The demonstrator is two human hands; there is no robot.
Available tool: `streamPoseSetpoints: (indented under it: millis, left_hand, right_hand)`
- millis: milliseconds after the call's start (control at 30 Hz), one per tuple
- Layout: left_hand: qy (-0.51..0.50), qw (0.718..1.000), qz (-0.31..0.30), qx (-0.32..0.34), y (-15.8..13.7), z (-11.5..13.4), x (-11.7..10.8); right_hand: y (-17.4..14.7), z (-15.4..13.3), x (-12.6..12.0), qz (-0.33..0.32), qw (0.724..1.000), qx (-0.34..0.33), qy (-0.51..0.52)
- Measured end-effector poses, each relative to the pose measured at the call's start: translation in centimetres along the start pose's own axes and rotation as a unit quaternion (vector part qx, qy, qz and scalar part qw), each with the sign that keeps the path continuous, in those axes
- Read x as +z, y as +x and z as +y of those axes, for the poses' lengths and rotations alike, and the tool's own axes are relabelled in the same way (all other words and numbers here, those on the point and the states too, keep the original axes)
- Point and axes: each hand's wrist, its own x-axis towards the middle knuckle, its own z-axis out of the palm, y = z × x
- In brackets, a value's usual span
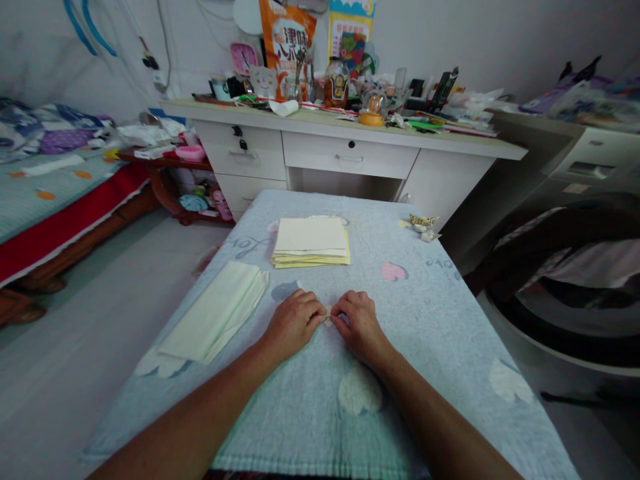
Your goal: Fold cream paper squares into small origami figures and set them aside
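Observation:
Both of my hands are together over the middle of the cloth-covered table. My left hand (299, 315) is closed in a pinch, thumb against fingers. Facing it, my right hand (358, 321) pinches in the same way. Between the fingertips shows a small pale piece (328, 316), perhaps paper; the fingers cover most of it. Beyond the hands lies a stack of cream and yellow sheets (313, 239). To the left of my left hand rests a folded pale green-white sheet (215, 312), apart from the hand.
A light blue patterned cloth (430, 373) covers the table. Small patterned scraps (424, 225) lie at its far right corner. Behind stands a white desk (350, 157) crowded with jars and packets. A front-loading washing machine (575, 267) is on the right, a bed (55, 193) on the left.

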Motion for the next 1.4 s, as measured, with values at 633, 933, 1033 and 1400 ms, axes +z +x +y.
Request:
streamPoseSetpoints:
  millis: [633, 933, 1033, 1400]
  left_hand:
    - [0.04, 0.995, -0.038, -0.088, 1.0, 0.3, 0.0]
    - [0.08, 0.99, -0.009, -0.113, 0.6, 0.6, 0.6]
    - [0.083, 0.99, -0.004, -0.114, 0.6, 0.6, 0.7]
    - [0.076, 0.984, 0.014, -0.161, 0.6, 0.7, 1.0]
  right_hand:
    - [0.1, -0.5, 0.3, 0.019, 0.994, 0.083, -0.073]
    - [0.1, -0.6, 0.4, 0.024, 0.992, 0.101, -0.076]
    - [0.1, -0.6, 0.4, 0.023, 0.992, 0.103, -0.076]
    - [0.2, -0.7, 0.6, 0.025, 0.989, 0.11, -0.096]
